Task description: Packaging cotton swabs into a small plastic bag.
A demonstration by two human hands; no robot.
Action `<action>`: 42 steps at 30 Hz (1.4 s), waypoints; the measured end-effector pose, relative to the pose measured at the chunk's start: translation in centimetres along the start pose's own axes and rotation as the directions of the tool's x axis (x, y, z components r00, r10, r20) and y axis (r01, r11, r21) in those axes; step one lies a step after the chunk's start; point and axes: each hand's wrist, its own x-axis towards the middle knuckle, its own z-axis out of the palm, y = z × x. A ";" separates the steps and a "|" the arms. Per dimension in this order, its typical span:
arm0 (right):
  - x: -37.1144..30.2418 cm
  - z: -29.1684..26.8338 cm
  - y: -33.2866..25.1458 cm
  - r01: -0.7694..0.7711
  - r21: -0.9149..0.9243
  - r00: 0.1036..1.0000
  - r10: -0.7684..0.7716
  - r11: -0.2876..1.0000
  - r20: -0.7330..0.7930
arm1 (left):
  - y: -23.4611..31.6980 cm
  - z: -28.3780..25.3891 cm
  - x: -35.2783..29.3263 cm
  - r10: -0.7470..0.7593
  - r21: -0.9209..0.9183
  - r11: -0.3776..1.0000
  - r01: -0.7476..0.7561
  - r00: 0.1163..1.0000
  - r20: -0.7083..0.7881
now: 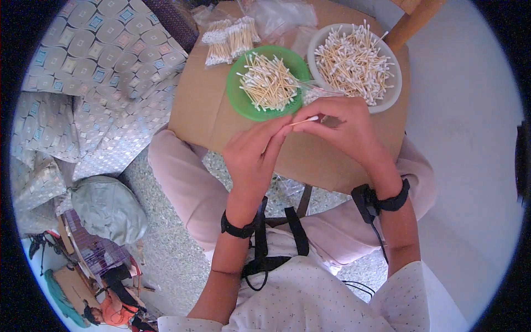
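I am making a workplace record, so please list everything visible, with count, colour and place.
Board: one, brown, centre
Green bowl: one, green, on board
White bowl: one, white, right of green bowl
Cotton swabs: many, white-tipped, heaped in both bowls
Swab-filled bags: count unclear, clear, mostly top left of board
Flat bags: count unclear, clear, top centre
Wooden bar: one, orange-brown, top right
Patterned fabric: count unclear, grey, left
Sack: one, grey-green, lower left
Person: one, orange top, bottom left
Wristbands: two, black, on wrists
Left hand, right hand: two, bare, fingers meeting at one white-tipped swab
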 end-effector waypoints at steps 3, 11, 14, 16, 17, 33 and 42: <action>0.0 0.2 -0.3 -0.018 0.122 1.000 0.020 0.992 -0.015 | 0.4 0.0 -0.3 -0.021 -0.060 0.998 0.019 0.999 -0.028; 0.0 0.3 -0.8 0.013 0.289 0.998 0.006 0.957 -0.065 | 0.2 0.3 -0.3 -0.155 -0.184 0.971 0.152 0.988 0.000; 0.2 0.3 -1.2 -0.019 0.247 0.990 0.052 0.969 -0.129 | 0.1 -0.9 -0.1 -0.279 -0.273 0.926 0.261 0.960 -0.027; 0.4 0.3 -1.2 -0.025 0.162 0.995 0.040 0.986 -0.087 | 0.6 -1.6 0.1 -0.328 -0.350 0.891 0.288 0.943 -0.058; 0.3 0.5 -1.2 -0.025 0.164 0.995 0.039 0.986 -0.087 | 1.1 -2.0 0.2 -0.312 -0.391 0.877 0.278 0.950 -0.024; 0.2 0.7 -1.1 0.007 0.247 0.996 0.014 0.969 -0.083 | 1.3 -1.6 0.1 -0.243 -0.351 0.915 0.200 0.967 -0.082; 0.5 -1.5 -0.1 0.144 -0.042 0.989 -0.145 0.989 -0.029 | 2.0 -0.4 -0.3 -0.337 -0.616 0.750 0.240 0.940 -0.044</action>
